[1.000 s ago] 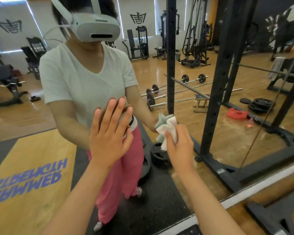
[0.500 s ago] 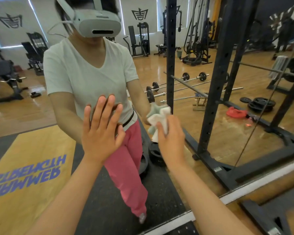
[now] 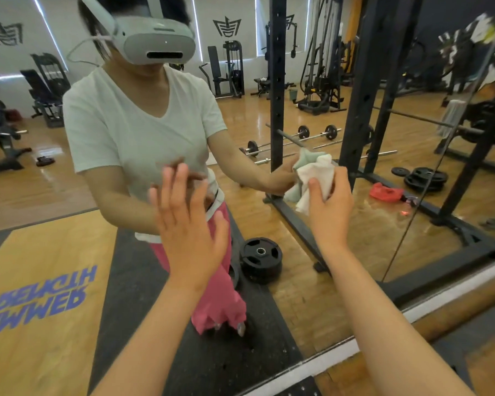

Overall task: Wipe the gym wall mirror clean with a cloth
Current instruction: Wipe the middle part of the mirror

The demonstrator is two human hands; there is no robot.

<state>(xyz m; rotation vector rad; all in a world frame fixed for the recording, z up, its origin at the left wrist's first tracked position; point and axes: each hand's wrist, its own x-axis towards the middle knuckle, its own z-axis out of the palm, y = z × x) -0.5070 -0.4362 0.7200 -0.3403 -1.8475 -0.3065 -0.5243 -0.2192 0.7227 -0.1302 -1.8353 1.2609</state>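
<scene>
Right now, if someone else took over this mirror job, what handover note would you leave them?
Left hand: open, fingers straight, palm toward the mirror; contact with the glass is unclear.
Right hand: grips the bunched cloth, which meets its own reflection on the glass.
Done: cannot tell which areas are wiped; no streaks or marks show.
Left: probably wipe outward from the cloth's spot across the rest of the panel.

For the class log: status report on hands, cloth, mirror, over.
Left hand open, flat at mirror. Right hand grips cloth against it. Nothing in the way.
</scene>
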